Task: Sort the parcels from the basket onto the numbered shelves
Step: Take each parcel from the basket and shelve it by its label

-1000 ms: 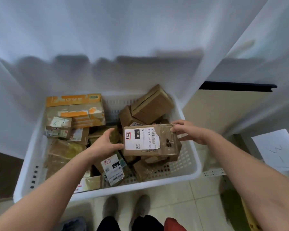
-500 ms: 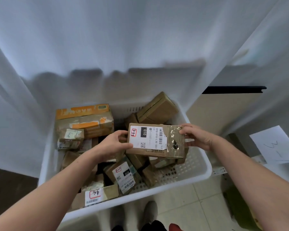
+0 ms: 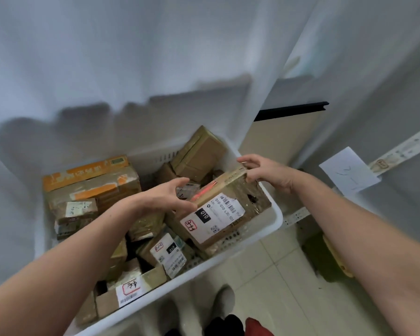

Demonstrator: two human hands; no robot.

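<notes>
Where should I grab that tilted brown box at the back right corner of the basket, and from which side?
From above, probably. The tilted box lies on top of the pile against the back wall of the basket, nothing over it, so pinch its two long sides across the narrow width. The left hand and right hand hold the 010 parcel, so free one first.

A parcel sorting room: at 6 o'clock a white plastic basket is crammed with taped cardboard parcels bearing barcode labels and "010" stickers. At 3 o'clock a slotted metal shelf rail has a handwritten paper sheet beside it.
</notes>
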